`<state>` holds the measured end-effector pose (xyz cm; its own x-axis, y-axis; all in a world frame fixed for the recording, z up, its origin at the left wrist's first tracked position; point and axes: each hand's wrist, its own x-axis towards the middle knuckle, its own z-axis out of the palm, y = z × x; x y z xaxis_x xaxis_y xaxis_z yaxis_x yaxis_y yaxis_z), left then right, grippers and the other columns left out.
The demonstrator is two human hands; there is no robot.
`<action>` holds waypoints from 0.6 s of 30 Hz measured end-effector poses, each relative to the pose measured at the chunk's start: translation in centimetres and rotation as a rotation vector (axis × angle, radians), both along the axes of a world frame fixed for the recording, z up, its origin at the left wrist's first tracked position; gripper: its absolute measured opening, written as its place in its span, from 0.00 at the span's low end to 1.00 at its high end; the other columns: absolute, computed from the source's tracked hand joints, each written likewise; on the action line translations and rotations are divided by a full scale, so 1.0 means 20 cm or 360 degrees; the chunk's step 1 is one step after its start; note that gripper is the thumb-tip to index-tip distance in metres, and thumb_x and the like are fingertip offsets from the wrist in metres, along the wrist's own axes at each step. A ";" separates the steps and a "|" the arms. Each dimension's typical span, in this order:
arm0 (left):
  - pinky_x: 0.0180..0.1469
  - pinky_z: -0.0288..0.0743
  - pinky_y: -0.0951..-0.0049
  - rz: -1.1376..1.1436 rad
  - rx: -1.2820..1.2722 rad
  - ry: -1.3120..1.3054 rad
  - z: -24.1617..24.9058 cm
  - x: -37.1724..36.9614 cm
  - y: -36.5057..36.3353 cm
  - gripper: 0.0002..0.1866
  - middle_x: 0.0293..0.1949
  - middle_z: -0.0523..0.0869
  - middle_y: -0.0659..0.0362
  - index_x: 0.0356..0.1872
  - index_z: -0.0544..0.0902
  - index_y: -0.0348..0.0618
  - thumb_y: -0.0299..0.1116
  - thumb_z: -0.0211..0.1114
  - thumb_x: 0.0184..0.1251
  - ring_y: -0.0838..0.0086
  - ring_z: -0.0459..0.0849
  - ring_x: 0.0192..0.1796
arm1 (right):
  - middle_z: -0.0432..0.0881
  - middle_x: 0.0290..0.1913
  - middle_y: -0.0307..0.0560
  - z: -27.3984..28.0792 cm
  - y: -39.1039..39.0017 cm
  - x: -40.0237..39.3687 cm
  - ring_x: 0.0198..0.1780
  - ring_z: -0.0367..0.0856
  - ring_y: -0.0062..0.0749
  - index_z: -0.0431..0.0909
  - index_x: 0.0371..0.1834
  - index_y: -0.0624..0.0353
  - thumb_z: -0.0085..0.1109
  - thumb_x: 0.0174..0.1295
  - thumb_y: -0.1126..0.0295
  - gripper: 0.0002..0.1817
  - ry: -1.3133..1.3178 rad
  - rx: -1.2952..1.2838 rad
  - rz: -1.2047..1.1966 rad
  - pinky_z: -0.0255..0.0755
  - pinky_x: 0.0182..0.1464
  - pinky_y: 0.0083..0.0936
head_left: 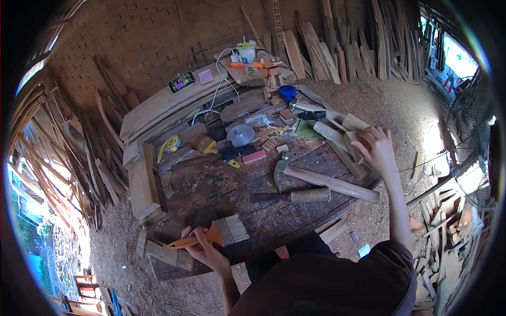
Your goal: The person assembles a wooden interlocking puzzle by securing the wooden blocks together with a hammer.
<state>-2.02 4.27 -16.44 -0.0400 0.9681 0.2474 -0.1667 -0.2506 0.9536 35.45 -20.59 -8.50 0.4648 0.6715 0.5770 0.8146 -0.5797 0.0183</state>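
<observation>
My left hand is closed round the orange handle of a wide paintbrush, whose pale bristles point right over the near edge of the table. At the table's right side, my right hand has its fingers bent over a piece of wood among other wooden pieces; part of the grip is hidden. Between the hands lie a claw hammer with a long wooden handle and a chisel with a round wooden handle.
On the worn table are a metal disc, a yellow tape measure, a pink block and a blue object. A phone rests on a plank behind, near a white cable. Boards lean against the wall.
</observation>
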 end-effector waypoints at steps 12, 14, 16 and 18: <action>0.29 0.54 0.89 -0.0013 0.0086 -0.0037 -0.02 0.01 0.01 0.15 0.36 0.79 0.67 0.57 0.72 0.45 0.38 0.59 0.77 0.92 0.70 0.34 | 0.76 0.56 0.51 -0.03 -0.11 -0.05 0.59 0.78 0.46 0.82 0.53 0.60 0.70 0.55 0.63 0.22 0.0567 0.0303 0.0086 0.71 0.60 0.39; 0.28 0.53 0.89 0.0032 0.0089 -0.0039 -0.02 0.01 0.01 0.15 0.36 0.79 0.67 0.57 0.72 0.45 0.38 0.59 0.77 0.92 0.69 0.33 | 0.76 0.54 0.50 -0.02 -0.12 -0.04 0.58 0.78 0.45 0.82 0.52 0.60 0.70 0.55 0.67 0.21 0.0623 0.0349 0.0221 0.74 0.59 0.35; 0.28 0.53 0.89 0.0034 0.0071 -0.0048 -0.02 0.01 0.01 0.15 0.36 0.79 0.67 0.58 0.72 0.45 0.38 0.59 0.77 0.92 0.69 0.33 | 0.76 0.54 0.50 -0.02 -0.12 -0.04 0.57 0.79 0.44 0.82 0.52 0.61 0.70 0.55 0.68 0.20 0.0626 0.0361 0.0213 0.74 0.58 0.34; 0.28 0.53 0.89 0.0048 0.0042 -0.0065 -0.01 0.00 0.00 0.15 0.36 0.79 0.67 0.58 0.72 0.45 0.39 0.59 0.77 0.92 0.68 0.33 | 0.76 0.53 0.49 -0.02 -0.13 -0.02 0.57 0.79 0.44 0.82 0.51 0.61 0.70 0.55 0.69 0.20 0.0624 0.0360 0.0217 0.75 0.57 0.32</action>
